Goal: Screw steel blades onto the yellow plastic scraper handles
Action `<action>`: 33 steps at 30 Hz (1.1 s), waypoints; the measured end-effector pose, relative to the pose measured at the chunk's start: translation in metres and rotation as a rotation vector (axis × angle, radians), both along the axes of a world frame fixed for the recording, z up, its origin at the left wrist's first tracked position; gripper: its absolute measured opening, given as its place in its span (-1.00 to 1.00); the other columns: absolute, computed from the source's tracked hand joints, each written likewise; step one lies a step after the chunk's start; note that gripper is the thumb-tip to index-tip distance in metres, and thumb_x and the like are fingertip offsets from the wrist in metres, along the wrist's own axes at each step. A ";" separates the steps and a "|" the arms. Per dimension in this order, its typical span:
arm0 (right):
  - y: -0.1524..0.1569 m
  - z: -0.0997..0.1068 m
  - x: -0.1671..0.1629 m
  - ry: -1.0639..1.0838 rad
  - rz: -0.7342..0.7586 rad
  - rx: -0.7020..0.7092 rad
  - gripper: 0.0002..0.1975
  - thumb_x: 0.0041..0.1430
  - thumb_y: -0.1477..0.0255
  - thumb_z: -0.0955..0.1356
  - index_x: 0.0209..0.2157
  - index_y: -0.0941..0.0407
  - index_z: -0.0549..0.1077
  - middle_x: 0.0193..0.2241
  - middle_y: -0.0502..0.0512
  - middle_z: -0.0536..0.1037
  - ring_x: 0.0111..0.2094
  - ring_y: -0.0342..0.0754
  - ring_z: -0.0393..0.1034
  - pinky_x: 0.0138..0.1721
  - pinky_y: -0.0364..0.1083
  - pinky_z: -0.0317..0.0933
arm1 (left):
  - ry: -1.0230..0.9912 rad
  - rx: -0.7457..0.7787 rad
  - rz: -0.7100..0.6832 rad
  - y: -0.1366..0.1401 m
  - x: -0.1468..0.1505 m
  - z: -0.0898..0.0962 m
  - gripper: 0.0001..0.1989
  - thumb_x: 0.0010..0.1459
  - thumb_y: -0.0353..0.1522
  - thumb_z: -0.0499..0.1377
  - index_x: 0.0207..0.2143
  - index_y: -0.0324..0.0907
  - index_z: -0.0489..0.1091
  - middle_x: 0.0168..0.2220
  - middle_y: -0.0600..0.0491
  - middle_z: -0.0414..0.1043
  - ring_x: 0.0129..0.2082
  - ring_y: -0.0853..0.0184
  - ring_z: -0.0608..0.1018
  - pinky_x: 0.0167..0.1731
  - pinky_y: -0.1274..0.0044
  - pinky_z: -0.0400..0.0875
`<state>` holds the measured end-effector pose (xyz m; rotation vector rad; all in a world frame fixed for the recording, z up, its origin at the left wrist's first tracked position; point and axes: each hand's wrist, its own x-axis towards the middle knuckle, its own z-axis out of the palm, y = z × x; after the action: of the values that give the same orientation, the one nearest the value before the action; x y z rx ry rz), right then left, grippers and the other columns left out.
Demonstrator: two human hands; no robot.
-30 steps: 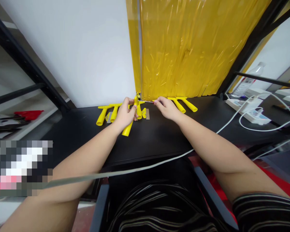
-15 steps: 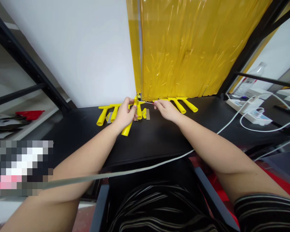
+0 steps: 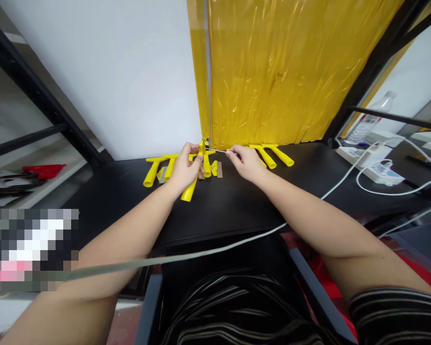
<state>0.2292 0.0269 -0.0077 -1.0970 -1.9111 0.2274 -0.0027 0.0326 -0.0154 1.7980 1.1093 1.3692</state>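
Observation:
My left hand (image 3: 187,167) is closed around a yellow scraper (image 3: 188,192), whose hollow handle points toward me. My right hand (image 3: 247,164) pinches a thin screwdriver (image 3: 217,151), and its metal shaft points left at the head of the held scraper. Whether the tip touches a screw is too small to tell. Around my left hand lie more yellow T-shaped handles, one at the left (image 3: 151,175) and one just right of my fingers (image 3: 207,167). Beside that one sits a small yellow clamp piece (image 3: 214,167) with a metal blade (image 3: 220,169).
Two yellow handles (image 3: 283,156) lie right of my right hand on the black table (image 3: 237,206). A white panel (image 3: 129,81) and yellow film (image 3: 273,72) rise behind. A white cable (image 3: 233,245) crosses in front of me. A power strip (image 3: 377,172) and a bottle (image 3: 373,115) stand right.
My right hand has shifted slightly, with its fingers turned on the screwdriver. My left hand and the scraper stay nearly in place.

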 end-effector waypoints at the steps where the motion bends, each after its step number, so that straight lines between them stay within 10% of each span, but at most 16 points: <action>1: 0.001 0.000 -0.001 0.024 0.026 -0.026 -0.64 0.43 0.14 0.27 -0.39 0.06 0.35 -0.51 0.02 0.36 -0.44 -0.03 0.23 -0.31 -0.03 0.09 | -0.016 -0.004 -0.010 0.000 0.000 0.001 -0.76 0.31 -0.32 0.21 -0.04 -0.09 0.23 0.23 -0.12 0.31 -0.56 0.57 0.53 -0.64 0.65 0.42; 8: 0.008 0.007 0.000 0.473 0.344 -0.697 -0.51 0.42 0.00 0.30 -0.47 0.01 0.17 -0.62 -0.19 -0.07 -0.62 -0.17 -0.23 -0.57 -0.13 -0.15 | -0.130 0.005 -0.075 -0.003 0.004 0.010 -0.74 0.25 -0.27 0.27 -0.16 -0.11 0.22 0.27 -0.07 0.32 -0.54 0.57 0.51 -0.64 0.65 0.39; 13: 0.008 0.008 0.006 0.509 0.454 -0.908 -0.54 0.47 0.09 0.28 -0.47 0.03 0.18 -0.61 -0.19 -0.06 -0.61 -0.19 -0.26 -0.61 -0.16 -0.20 | -0.091 0.012 -0.115 -0.007 0.000 0.013 -0.75 0.27 -0.26 0.28 -0.12 -0.07 0.26 -0.03 0.00 0.52 -0.56 0.47 0.52 -0.64 0.60 0.39; 16: 0.008 0.004 0.006 0.403 0.378 -0.733 -0.60 0.46 0.09 0.27 -0.41 0.04 0.27 -0.60 -0.17 0.01 -0.61 -0.16 -0.15 -0.57 -0.14 -0.14 | -0.039 -0.016 -0.135 -0.009 -0.001 0.014 -0.76 0.29 -0.27 0.26 -0.06 -0.06 0.29 -0.29 0.07 0.51 -0.60 0.43 0.50 -0.63 0.58 0.41; 21: 0.005 0.005 0.009 -0.027 0.295 -0.199 -0.69 0.42 0.21 0.27 -0.35 0.09 0.43 -0.47 0.01 0.40 -0.38 -0.03 0.30 -0.26 -0.06 0.19 | -0.036 -0.051 -0.083 -0.008 0.004 0.010 -0.77 0.25 -0.37 0.24 -0.06 -0.12 0.34 0.16 -0.11 0.41 -0.58 0.53 0.53 -0.64 0.62 0.42; 28: 0.018 -0.005 0.019 -0.024 0.223 -0.383 -0.91 0.28 0.50 0.27 -0.27 0.09 0.41 -0.38 0.03 0.52 -0.41 -0.09 0.39 -0.27 -0.08 0.28 | -0.124 -0.110 0.020 0.004 0.003 0.004 -0.45 0.03 -0.61 0.27 0.06 -0.11 0.32 0.15 -0.05 0.35 -0.38 0.54 0.59 -0.33 0.62 0.55; 33: 0.015 -0.004 0.016 0.049 0.280 -0.230 -0.93 0.15 0.52 0.32 -0.31 0.08 0.39 -0.40 0.00 0.48 -0.37 -0.06 0.35 -0.25 -0.05 0.24 | -0.392 -0.298 -0.030 0.007 0.008 0.007 -0.54 0.17 -0.60 0.22 0.10 -0.19 0.25 -0.03 -0.07 0.51 -0.27 0.43 0.66 -0.10 0.53 0.61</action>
<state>0.2449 0.0424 -0.0117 -0.9560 -2.0269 0.6383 0.0049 0.0401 -0.0086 1.2633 1.0056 1.3803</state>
